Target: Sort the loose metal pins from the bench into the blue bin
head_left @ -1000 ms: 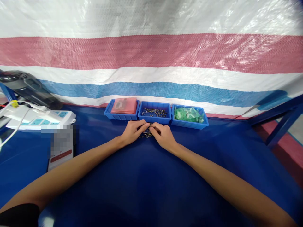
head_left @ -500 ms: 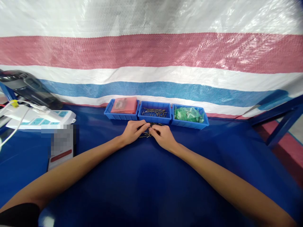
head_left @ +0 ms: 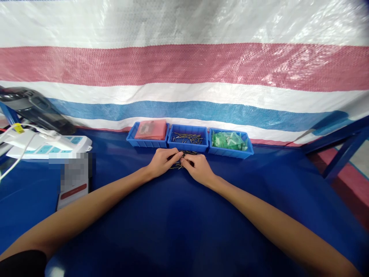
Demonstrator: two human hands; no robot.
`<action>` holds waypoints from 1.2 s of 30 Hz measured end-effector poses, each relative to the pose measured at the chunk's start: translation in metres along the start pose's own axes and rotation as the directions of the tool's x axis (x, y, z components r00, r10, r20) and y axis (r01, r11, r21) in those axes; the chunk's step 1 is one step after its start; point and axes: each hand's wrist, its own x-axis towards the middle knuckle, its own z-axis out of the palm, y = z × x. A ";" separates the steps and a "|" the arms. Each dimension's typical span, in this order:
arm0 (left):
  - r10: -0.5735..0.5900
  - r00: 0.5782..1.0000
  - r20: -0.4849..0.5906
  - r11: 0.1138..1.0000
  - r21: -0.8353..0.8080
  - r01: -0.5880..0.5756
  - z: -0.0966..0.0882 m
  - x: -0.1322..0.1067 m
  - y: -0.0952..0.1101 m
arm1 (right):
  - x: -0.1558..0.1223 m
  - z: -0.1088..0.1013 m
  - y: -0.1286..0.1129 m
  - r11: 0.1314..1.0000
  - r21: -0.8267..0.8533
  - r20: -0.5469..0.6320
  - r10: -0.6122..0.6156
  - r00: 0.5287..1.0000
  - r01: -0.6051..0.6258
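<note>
Just in front of the middle blue bin, a small pile of thin, dark and brass-coloured metal pieces [head_left: 176, 165], screw-like or drill-bit-like, lies on the blue table [head_left: 184, 219]. My left hand [head_left: 163, 161] is over the pile's left side, thumb and fingers closed in a pinch. My right hand [head_left: 198, 166] mirrors it from the right, also pinched, its fingertips almost meeting the left ones. What sits between the fingertips is too small to make out. Similar metal pieces [head_left: 188, 137] lie loose in the middle blue bin [head_left: 188, 147].
The left blue bin [head_left: 147, 143] holds red plastic packets [head_left: 151, 129]; the right blue bin [head_left: 230, 152] holds green plastic bags [head_left: 227, 140]. Leftward are a white power strip [head_left: 83, 145] with cables, a phone [head_left: 73, 192] and a dark bottle [head_left: 43, 109]. A striped sheet [head_left: 184, 65] hangs behind.
Both hands stay pinched over the metal pile, with only slight finger movement. The whole view has shifted a little; bins and other objects keep their places.
</note>
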 end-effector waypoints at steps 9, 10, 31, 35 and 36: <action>-0.020 0.993 0.115 1.000 0.008 0.020 0.002 0.002 -0.004 | 0.000 0.001 0.002 0.999 0.001 -0.009 -0.036 0.999 0.036; -0.024 0.993 0.118 1.000 0.008 0.023 0.002 0.002 -0.004 | 0.000 0.001 0.002 0.999 0.001 -0.011 -0.037 0.999 0.037; -0.046 0.987 0.151 0.999 0.018 0.044 0.003 0.002 -0.005 | 0.001 0.003 0.003 0.999 -0.006 -0.010 -0.036 0.999 0.036; -0.038 0.988 0.150 0.999 0.010 0.037 0.003 0.002 -0.005 | 0.000 0.002 0.002 1.000 0.015 -0.011 -0.016 1.000 0.017; -0.037 0.988 0.150 0.999 0.008 0.036 0.003 0.002 -0.005 | 0.000 0.001 0.001 1.000 0.019 -0.009 -0.013 1.000 0.013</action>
